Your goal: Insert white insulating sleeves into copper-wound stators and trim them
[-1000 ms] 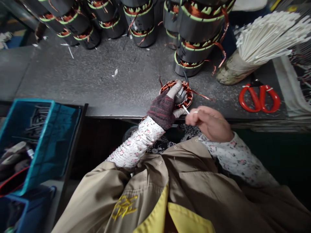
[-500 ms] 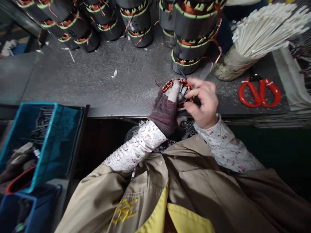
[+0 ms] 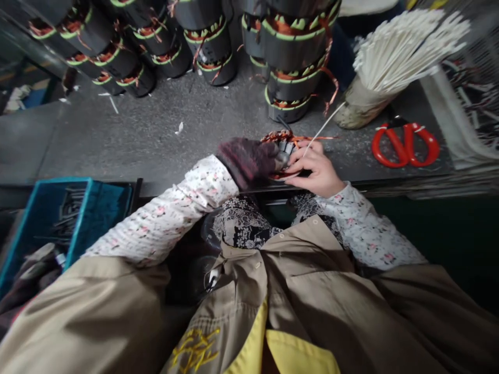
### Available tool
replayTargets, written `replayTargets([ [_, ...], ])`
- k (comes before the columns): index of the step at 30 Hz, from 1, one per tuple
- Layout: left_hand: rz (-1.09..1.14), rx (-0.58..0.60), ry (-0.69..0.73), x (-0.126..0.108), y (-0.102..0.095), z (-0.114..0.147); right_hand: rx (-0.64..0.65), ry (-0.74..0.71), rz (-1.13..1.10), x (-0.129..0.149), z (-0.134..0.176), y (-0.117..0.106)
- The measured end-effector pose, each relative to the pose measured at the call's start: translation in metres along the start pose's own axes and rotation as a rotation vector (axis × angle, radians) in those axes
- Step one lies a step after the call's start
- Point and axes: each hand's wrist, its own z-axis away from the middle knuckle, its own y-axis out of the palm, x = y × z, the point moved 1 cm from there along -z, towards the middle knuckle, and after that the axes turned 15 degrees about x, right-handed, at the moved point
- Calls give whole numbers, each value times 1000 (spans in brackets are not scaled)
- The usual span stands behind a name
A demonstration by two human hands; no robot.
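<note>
A small wound stator [image 3: 277, 136] with copper windings and grey inner faces sits at the bench's front edge. My left hand [image 3: 251, 160], in a dark maroon knitted glove, is closed on its left side; the thumb reaches into the opening. My bare right hand [image 3: 317, 171] is at the stator's right side, fingers bent together over the rim. A thin white tube [image 3: 326, 124] sticks up and right from between those fingers, and a copper lead [image 3: 325, 137] points right beyond them. My fingers hide part of the stator's inside and near rim.
Stacks of grey stators [image 3: 290, 83] with green-edged windings stand along the back. A holder [image 3: 360, 104] full of white tubes stands at right, near red-handled scissors [image 3: 405, 145]. A turquoise bin [image 3: 88, 223] is below left. A white scrap [image 3: 179, 128] lies on the bench [image 3: 148, 135].
A thin white tube now shows in my right hand. My left hand has shifted left and lies flatter across the stator's side, its forearm swung outward. The view has shifted slightly.
</note>
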Motion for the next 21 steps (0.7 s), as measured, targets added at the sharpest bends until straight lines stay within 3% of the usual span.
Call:
replayTargets([
  [3,-291,85,297,6,-8,7,-106,-18,17,13,8,-11],
  [7,-272,-60,286,11,0,21,-697,84,117,6,15,-55],
  [9,-199,-136,299,11,9,22,-839,196,194,-10,11,-83],
  [12,-79,-243,347,8,22,17,-766,313,317,-30,-3,-116],
  [14,-9,-301,273,1,28,16,-706,289,316,-28,-7,-122],
  [18,70,-334,59,-18,36,19,-654,137,85,10,7,-94],
  [21,86,-346,-76,-28,40,19,-554,101,221,44,32,-58],
])
